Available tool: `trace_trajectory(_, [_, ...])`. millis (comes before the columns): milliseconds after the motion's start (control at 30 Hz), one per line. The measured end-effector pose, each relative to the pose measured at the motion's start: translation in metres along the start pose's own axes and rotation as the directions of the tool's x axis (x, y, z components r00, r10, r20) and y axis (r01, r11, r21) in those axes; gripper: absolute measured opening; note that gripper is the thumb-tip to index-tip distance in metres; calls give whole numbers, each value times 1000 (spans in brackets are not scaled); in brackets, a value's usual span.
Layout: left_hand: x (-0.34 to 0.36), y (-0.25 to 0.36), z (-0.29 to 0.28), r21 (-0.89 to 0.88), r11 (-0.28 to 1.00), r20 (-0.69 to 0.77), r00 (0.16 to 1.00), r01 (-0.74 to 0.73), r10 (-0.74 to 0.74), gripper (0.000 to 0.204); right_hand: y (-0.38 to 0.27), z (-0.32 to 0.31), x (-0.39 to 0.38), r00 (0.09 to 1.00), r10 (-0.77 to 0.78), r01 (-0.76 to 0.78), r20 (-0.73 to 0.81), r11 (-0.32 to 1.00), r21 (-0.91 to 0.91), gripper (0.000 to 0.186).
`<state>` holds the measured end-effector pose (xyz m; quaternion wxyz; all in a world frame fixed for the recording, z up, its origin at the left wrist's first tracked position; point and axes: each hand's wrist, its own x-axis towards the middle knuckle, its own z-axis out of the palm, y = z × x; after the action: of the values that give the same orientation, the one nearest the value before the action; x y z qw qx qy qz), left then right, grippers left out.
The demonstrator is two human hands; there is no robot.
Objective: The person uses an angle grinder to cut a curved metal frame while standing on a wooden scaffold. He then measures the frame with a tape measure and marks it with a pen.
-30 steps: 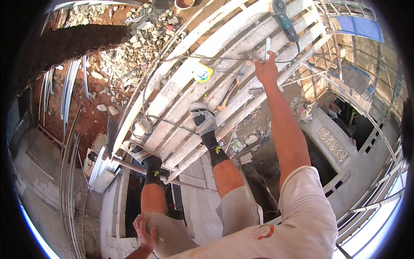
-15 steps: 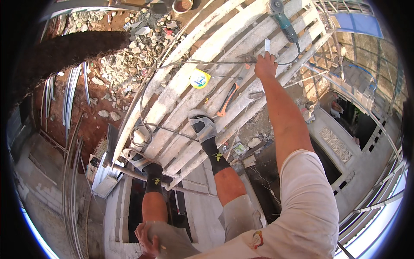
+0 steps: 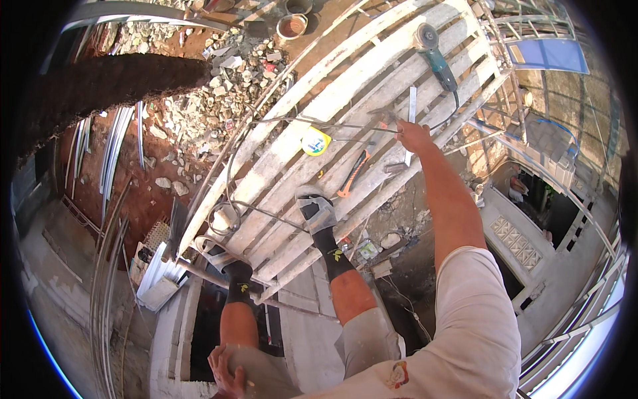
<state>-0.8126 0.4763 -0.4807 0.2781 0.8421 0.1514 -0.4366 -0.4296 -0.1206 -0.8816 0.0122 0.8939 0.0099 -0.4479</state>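
Note:
My right hand [image 3: 413,137] is stretched out over the slatted plank platform [image 3: 279,159], its fingers closed on a dark power cable [image 3: 352,126]. Beneath that hand lies a metal try square [image 3: 411,106], its blade showing above and below the palm. The cable runs to a teal angle grinder [image 3: 435,61] farther off on the slats. Left of the hand are a hammer [image 3: 353,174] with an orange and black grip and a round yellow-and-white tape measure [image 3: 316,141]. My left hand [image 3: 227,374] rests on my left thigh, fingers somewhat apart, holding nothing.
My feet stand on the near end of the platform, beside a coil of cable [image 3: 224,218]. Gaps separate the slats. Rubble [image 3: 219,100] and a bucket [image 3: 292,26] lie below, far left. Drops open beside the platform; at right is a wall with a patterned vent block [image 3: 515,241].
My right hand has drawn slightly nearer along the try square, and its fingers have closed on the cable. The whole scene sits lower in view. My left hand stays on the thigh.

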Motion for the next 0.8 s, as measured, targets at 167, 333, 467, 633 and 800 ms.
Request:
trace_trajectory(167, [15, -8, -6, -37, 998, 14, 998, -54, 55, 53, 13, -33, -47, 988, -105, 116, -113, 988, 100, 29])
trace_trajectory(333, [-2, -12, 3, -44, 997, -37, 998, -57, 56, 52, -26, -112, -89, 971, -163, 179, -177, 981, 79, 30])
trace_trajectory(467, [2, -11, 2, -79, 994, -44, 996, -76, 73, 51, -67, -143, -137, 964, -169, 209, -204, 959, 192, 29])
trace_trajectory(633, [15, -1, 2, -3, 999, 90, 995, 51, -50, 60, -135, -137, -186, 934, -262, 317, -242, 921, 226, 27])
trace_trajectory(800, [155, 86, -5, -36, 956, -120, 951, -291, 285, 85, -181, -114, -200, 805, -429, 517, -411, 846, 130, 25])
